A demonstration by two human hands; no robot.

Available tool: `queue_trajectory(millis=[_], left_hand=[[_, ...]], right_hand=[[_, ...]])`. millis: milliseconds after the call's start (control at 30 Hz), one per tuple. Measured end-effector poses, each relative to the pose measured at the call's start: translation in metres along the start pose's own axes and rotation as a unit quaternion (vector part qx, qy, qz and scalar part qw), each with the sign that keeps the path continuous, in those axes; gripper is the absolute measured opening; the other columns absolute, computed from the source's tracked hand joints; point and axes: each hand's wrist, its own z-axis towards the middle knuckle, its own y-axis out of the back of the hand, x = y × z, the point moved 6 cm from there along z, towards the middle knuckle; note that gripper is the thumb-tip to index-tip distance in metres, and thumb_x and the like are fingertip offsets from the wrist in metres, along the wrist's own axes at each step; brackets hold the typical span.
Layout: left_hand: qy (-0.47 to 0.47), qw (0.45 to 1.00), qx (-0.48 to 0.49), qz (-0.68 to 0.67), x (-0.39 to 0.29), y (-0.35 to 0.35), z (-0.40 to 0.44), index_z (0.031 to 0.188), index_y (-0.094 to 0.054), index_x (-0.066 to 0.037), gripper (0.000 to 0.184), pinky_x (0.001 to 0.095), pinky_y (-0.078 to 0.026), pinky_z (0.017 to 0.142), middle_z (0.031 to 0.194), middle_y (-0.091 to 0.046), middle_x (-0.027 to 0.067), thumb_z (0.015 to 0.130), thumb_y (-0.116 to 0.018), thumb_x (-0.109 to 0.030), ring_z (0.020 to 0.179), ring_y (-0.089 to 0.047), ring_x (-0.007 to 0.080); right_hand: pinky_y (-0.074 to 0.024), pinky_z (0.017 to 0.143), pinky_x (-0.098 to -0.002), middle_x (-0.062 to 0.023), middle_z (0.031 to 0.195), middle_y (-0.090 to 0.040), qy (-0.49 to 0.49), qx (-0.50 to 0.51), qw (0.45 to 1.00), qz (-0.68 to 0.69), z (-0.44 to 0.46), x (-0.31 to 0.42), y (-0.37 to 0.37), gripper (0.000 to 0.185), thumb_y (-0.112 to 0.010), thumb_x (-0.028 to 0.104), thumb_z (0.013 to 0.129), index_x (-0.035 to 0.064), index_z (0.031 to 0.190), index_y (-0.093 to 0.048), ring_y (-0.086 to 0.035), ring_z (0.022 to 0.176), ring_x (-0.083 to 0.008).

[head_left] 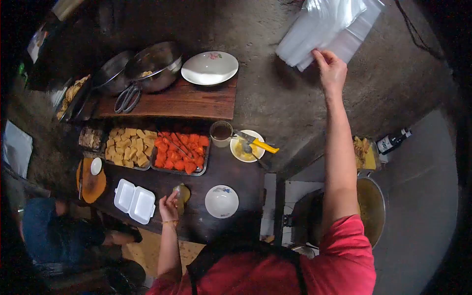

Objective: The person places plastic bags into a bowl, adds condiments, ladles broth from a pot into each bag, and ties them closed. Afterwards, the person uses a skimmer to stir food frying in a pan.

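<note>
My right hand (333, 71) reaches far up to the wall, thumb and forefinger pinched at the lower edge of a hanging stack of clear plastic bags (339, 32). Low over the dark table, my left hand (168, 207) has its fingers closed at a small clear bag (183, 193) with yellowish liquid in it. Left of that hand lies an open white foam box (134, 200), its inside bare. To the right of the bag stands a white bowl (221, 201) with a blue pattern.
Trays of red pieces (181, 152) and tan cubes (129, 147) line the table's back. A yellow-handled knife (260, 143) lies across a bowl (241, 152) beside a cup (221, 133). A large pot (371, 209) stands right; a seated person (64, 236) is at left.
</note>
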Motion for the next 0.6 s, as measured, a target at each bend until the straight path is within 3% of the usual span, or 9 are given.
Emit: queue_trajectory(millis=[100, 133, 167, 233, 267, 367, 467, 567, 600], left_hand=[[0.001, 0.99, -0.095, 0.109, 0.024, 0.047, 0.014, 0.104, -0.054, 0.001, 0.043, 0.0185, -0.035, 0.062, 0.091, -0.058, 0.0044, 0.082, -0.038, -0.032, 0.065, -0.048, 0.0094], [-0.001, 0.958, -0.139, 0.252, 0.023, 0.054, 0.014, 0.106, -0.052, -0.001, 0.036, 0.0239, -0.038, 0.067, 0.095, -0.056, 0.0078, 0.079, -0.043, -0.024, 0.073, -0.051, 0.0161], [-0.1, 0.903, -0.141, 0.394, 0.012, 0.051, 0.013, 0.107, -0.051, -0.001, 0.036, 0.0264, -0.039, 0.069, 0.097, -0.055, 0.0097, 0.078, -0.045, -0.021, 0.076, -0.051, 0.019], [-0.285, 0.706, -0.131, 0.635, -0.001, 0.037, 0.006, 0.108, -0.048, 0.0, 0.037, 0.0314, -0.04, 0.074, 0.1, -0.053, 0.0135, 0.074, -0.049, -0.015, 0.084, -0.051, 0.0248], [-0.337, 0.681, -0.122, 0.638, -0.012, 0.016, -0.003, 0.109, -0.046, 0.001, 0.042, 0.0364, -0.039, 0.08, 0.104, -0.049, 0.0172, 0.069, -0.054, -0.007, 0.092, -0.048, 0.0302], [-0.317, 0.756, -0.075, 0.569, -0.034, -0.042, -0.013, 0.109, -0.046, 0.001, 0.041, 0.035, -0.039, 0.082, 0.105, -0.049, 0.0164, 0.069, -0.054, -0.006, 0.095, -0.048, 0.0293], [-0.288, 0.812, -0.008, 0.508, -0.027, -0.072, -0.005, 0.109, -0.046, 0.0, 0.036, 0.0296, -0.041, 0.078, 0.105, -0.049, 0.0128, 0.073, -0.052, -0.004, 0.089, -0.051, 0.0217], [-0.206, 0.852, 0.031, 0.481, -0.021, -0.131, -0.01, 0.11, -0.047, -0.001, 0.034, 0.0251, -0.042, 0.075, 0.103, -0.05, 0.0087, 0.076, -0.052, -0.004, 0.086, -0.052, 0.014], [-0.21, 0.856, 0.077, 0.466, -0.016, -0.15, -0.008, 0.11, -0.047, -0.002, 0.034, 0.0248, -0.041, 0.075, 0.103, -0.05, 0.0078, 0.077, -0.052, -0.004, 0.087, -0.052, 0.0134]], right_hand=[[-0.0438, 0.055, -0.0224, -0.0064, 0.062, -0.062, 0.026, 0.01, 1.0, 0.014, 0.008, -0.006, 0.004, 0.024, -0.066, 0.023, 0.071, -0.0006, 0.074, -0.063, -0.056, 0.056, -0.0084], [-0.0439, 0.054, -0.0224, -0.0059, 0.062, -0.062, 0.033, 0.024, 0.999, 0.012, 0.011, -0.004, 0.007, 0.024, -0.067, 0.024, 0.071, -0.0003, 0.074, -0.064, -0.056, 0.056, -0.0082], [-0.044, 0.054, -0.0224, -0.0054, 0.062, -0.062, 0.039, 0.038, 0.998, 0.01, 0.013, 0.001, 0.01, 0.025, -0.067, 0.024, 0.07, -0.0001, 0.074, -0.064, -0.056, 0.056, -0.008], [-0.0412, 0.053, -0.0198, -0.003, 0.061, -0.06, 0.046, 0.067, 0.997, 0.0, 0.013, 0.015, 0.017, 0.023, -0.068, 0.021, 0.07, -0.0006, 0.072, -0.062, -0.053, 0.056, -0.0057], [-0.0398, 0.053, -0.0184, -0.0018, 0.06, -0.059, 0.05, 0.082, 0.995, -0.005, 0.013, 0.023, 0.02, 0.022, -0.068, 0.02, 0.07, -0.0009, 0.07, -0.061, -0.051, 0.056, -0.0045], [-0.0364, 0.049, -0.0197, 0.0013, 0.054, -0.052, 0.092, 0.085, 0.988, -0.087, 0.016, 0.034, 0.028, 0.028, -0.068, 0.021, 0.07, -0.0007, 0.061, -0.054, -0.043, 0.051, -0.0038], [-0.035, 0.046, -0.0247, -0.0036, 0.048, -0.045, 0.144, 0.12, 0.973, -0.133, 0.015, 0.048, 0.033, 0.036, -0.067, 0.026, 0.07, 0.0002, 0.057, -0.046, -0.038, 0.046, -0.009], [-0.0351, 0.046, -0.0259, -0.006, 0.049, -0.046, 0.224, 0.183, 0.939, -0.189, 0.005, 0.045, 0.02, 0.035, -0.065, 0.026, 0.072, 0.0003, 0.059, -0.045, -0.039, 0.045, -0.0147], [-0.0395, 0.048, -0.0287, -0.009, 0.054, -0.051, 0.278, 0.212, 0.917, -0.195, -0.006, 0.048, 0.015, 0.027, -0.064, 0.021, 0.071, 0.0017, 0.061, -0.049, -0.048, 0.049, -0.0212]])
